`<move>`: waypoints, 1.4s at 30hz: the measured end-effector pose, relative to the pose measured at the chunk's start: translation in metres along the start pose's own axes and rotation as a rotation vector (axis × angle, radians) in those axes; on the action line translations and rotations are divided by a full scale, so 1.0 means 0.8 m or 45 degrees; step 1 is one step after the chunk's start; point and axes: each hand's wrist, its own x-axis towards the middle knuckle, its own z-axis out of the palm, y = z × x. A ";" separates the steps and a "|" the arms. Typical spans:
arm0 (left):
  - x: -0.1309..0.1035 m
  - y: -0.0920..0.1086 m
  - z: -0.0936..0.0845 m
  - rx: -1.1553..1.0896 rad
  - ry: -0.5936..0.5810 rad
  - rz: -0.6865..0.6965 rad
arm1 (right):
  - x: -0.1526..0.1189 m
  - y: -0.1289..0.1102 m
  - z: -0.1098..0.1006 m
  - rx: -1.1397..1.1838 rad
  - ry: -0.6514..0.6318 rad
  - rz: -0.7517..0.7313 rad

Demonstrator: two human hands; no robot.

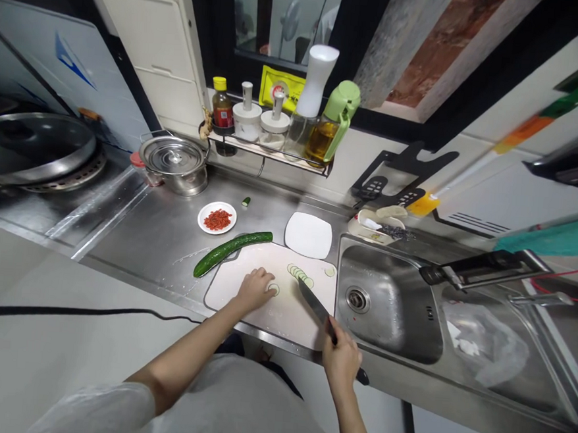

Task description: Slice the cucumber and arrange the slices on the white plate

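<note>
My right hand [342, 355] is wrapped round the black handle of a kitchen knife [314, 302]. The blade slants up and left, its tip at a row of overlapping cucumber slices [299, 274] on the white cutting board [243, 306]. Over the board's left half, my left hand [255, 288] has its fingers bent and apart. A single cucumber slice [274, 289] lies at its thumb and fingertips; whether they touch it is hard to tell. Another cucumber piece [330, 271] rests near the board's upper right corner. A long cucumber [232, 252] overlaps the board's upper left edge.
Behind the board are a plate of chopped red pieces [218, 219], a cucumber end [246, 201] and a white square plate [308, 235]. The sink [392, 303] adjoins on the right. A lidded pot [176, 162] and wok [36, 146] stand left. A condiment rack [274, 151] hangs behind.
</note>
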 end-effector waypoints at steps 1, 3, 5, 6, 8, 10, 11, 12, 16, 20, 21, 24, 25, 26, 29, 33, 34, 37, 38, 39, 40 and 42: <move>0.000 0.003 0.006 -0.001 -0.021 -0.008 | 0.000 0.000 0.000 0.002 -0.003 0.001; 0.000 0.006 0.012 0.008 -0.040 -0.016 | -0.002 0.000 0.001 0.006 -0.005 0.010; 0.002 0.007 0.010 0.021 -0.057 -0.010 | -0.003 0.001 0.002 0.017 -0.006 0.019; 0.002 0.007 0.009 0.025 -0.066 -0.007 | -0.004 0.001 0.003 0.023 -0.009 0.020; 0.003 0.009 0.007 0.020 -0.083 -0.003 | -0.006 0.002 0.005 0.035 -0.009 0.014; 0.005 0.012 0.007 -0.003 -0.086 -0.012 | -0.006 0.002 0.007 0.046 0.000 -0.003; 0.006 0.013 0.008 -0.022 -0.081 -0.020 | -0.006 0.002 0.008 0.049 0.004 -0.010; 0.007 0.014 0.010 -0.049 -0.076 -0.026 | -0.005 0.001 0.009 0.050 0.004 -0.015; 0.009 0.012 0.013 -0.211 -0.054 -0.064 | 0.002 -0.002 0.013 0.064 -0.014 -0.078; 0.010 -0.002 0.003 -0.303 0.051 -0.189 | 0.013 -0.015 0.008 0.093 -0.138 -0.276; 0.010 -0.006 -0.001 -0.304 0.084 -0.223 | 0.015 -0.019 0.005 0.060 -0.206 -0.300; 0.011 -0.016 -0.008 -0.282 0.143 -0.265 | 0.017 -0.037 -0.006 -0.116 -0.412 -0.306; 0.011 -0.018 -0.008 -0.264 0.151 -0.265 | 0.017 -0.042 -0.009 -0.158 -0.452 -0.318; 0.011 -0.020 -0.007 -0.241 0.158 -0.265 | 0.016 -0.048 -0.013 -0.189 -0.483 -0.334; 0.008 -0.024 -0.001 -0.170 0.193 -0.292 | 0.013 -0.062 -0.022 -0.262 -0.556 -0.369; -0.001 -0.030 0.011 -0.169 0.233 -0.313 | 0.011 -0.080 -0.027 -0.345 -0.648 -0.431; -0.002 -0.032 0.014 -0.183 0.237 -0.313 | 0.011 -0.084 -0.028 -0.355 -0.668 -0.454; -0.002 -0.037 0.019 -0.232 0.252 -0.324 | 0.011 -0.097 -0.027 -0.375 -0.715 -0.508; -0.001 -0.038 0.021 -0.247 0.258 -0.328 | 0.012 -0.101 -0.027 -0.385 -0.724 -0.517; 0.000 -0.039 0.022 -0.260 0.264 -0.331 | 0.012 -0.104 -0.026 -0.396 -0.730 -0.524; 0.001 -0.040 0.022 -0.270 0.269 -0.336 | 0.012 -0.107 -0.026 -0.404 -0.734 -0.531; 0.003 -0.041 0.023 -0.281 0.274 -0.346 | 0.012 -0.112 -0.025 -0.413 -0.731 -0.538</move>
